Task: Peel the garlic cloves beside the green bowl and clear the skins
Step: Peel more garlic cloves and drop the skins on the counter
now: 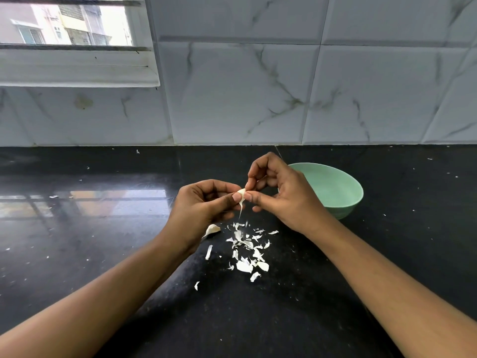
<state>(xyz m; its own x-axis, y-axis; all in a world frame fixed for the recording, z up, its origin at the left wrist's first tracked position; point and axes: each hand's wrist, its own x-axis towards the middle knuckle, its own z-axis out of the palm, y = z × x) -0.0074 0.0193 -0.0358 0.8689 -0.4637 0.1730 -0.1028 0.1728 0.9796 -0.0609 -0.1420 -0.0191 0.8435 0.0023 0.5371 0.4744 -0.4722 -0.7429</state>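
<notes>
My left hand (204, 205) pinches a small white garlic clove (241, 193) above the black counter. My right hand (278, 192) meets it from the right, its fingertips pinching the clove's skin. A thin strip of skin (240, 210) hangs down from the clove. Below the hands lies a scatter of white garlic skins (246, 250). One more clove (212, 230) rests on the counter just under my left wrist. The green bowl (335, 189) stands behind my right hand, partly hidden by it.
The black counter (103, 241) carries tiny skin flecks all over. A white marbled tile wall (258, 99) rises at the back edge. A window (69, 24) sits at the upper left.
</notes>
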